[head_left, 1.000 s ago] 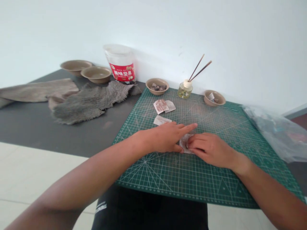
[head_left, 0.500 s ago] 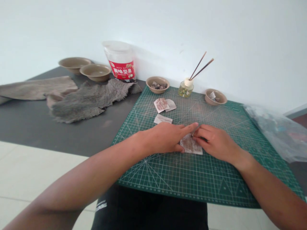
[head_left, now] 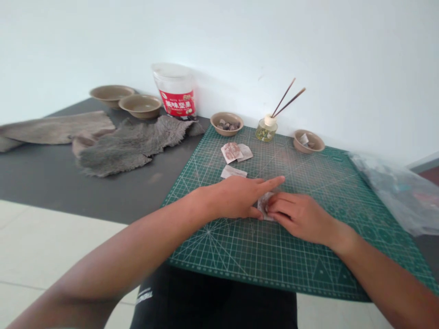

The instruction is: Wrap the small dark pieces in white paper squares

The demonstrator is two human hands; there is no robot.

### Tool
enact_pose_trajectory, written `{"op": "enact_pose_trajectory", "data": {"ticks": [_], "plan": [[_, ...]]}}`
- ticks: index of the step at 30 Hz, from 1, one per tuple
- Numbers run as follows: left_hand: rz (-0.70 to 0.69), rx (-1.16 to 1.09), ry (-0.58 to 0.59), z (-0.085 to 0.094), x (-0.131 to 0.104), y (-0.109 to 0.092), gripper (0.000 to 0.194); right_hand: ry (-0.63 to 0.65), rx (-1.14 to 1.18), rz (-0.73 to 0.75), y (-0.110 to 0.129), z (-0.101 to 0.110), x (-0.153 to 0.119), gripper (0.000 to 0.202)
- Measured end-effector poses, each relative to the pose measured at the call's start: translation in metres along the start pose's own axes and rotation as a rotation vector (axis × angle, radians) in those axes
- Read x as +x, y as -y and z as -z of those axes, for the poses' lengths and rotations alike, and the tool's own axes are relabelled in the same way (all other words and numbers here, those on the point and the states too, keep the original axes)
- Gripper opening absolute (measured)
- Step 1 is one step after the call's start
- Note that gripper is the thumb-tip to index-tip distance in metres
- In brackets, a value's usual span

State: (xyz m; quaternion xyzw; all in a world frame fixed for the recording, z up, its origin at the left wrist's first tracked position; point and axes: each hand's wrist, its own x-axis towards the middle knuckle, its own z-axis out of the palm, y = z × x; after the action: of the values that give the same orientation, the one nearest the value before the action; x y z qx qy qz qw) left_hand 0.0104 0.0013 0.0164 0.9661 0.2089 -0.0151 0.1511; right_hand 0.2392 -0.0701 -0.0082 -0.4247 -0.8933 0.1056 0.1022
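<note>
On the green cutting mat (head_left: 222,251) lies a small whitish piece with brown smudges (head_left: 263,201), like paper or thin leather. My left hand (head_left: 242,196) rests at its left edge, index finger stretched out and thumb touching the lower edge. Over the same piece, my right hand (head_left: 298,214) has its fingertips pinched together, low against the surface. Whatever they pinch is hidden by the fingers. Just beyond my left hand is a pale scrap (head_left: 233,172). Farther back, a brown-stained scrap (head_left: 231,151) overlaps a plain one (head_left: 245,152).
Along the wall stand a bowl of dark lumps (head_left: 227,124), a glass diffuser with two sticks (head_left: 266,128), and a bowl with pale scraps (head_left: 308,140). Leftward are a red-labelled tub (head_left: 176,93), two bowls and grey hide-like cloth (head_left: 126,146). A plastic bag (head_left: 401,192) lies right.
My right hand has moved left and slightly toward me across the smudged piece, now covering its right part. My left hand stays in place. The view has shifted slightly.
</note>
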Motion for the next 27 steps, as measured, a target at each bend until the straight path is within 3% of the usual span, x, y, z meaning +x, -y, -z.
{"op": "enact_pose_trajectory", "data": {"ticks": [4,8,10,14,19,27], "plan": [[0.003,-0.015,-0.005,0.0,0.0,0.001,0.101,-0.057,-0.045,-0.118,-0.003,0.004,-0.001,0.016],[-0.007,-0.017,-0.009,-0.002,0.001,0.002,0.102,0.063,0.031,0.012,-0.005,0.007,-0.005,0.016],[-0.013,-0.016,-0.01,-0.002,0.001,0.002,0.101,0.045,0.018,0.057,-0.004,0.004,-0.004,0.016],[-0.013,-0.007,-0.014,-0.001,0.0,0.003,0.1,-0.034,-0.066,-0.013,-0.006,0.003,-0.001,0.018],[-0.015,-0.005,0.002,0.001,-0.002,0.002,0.101,0.078,0.029,0.004,0.0,0.011,-0.004,0.016],[-0.031,-0.017,0.045,0.004,-0.004,0.003,0.091,0.097,0.087,0.028,0.003,0.009,-0.003,0.014]]}}
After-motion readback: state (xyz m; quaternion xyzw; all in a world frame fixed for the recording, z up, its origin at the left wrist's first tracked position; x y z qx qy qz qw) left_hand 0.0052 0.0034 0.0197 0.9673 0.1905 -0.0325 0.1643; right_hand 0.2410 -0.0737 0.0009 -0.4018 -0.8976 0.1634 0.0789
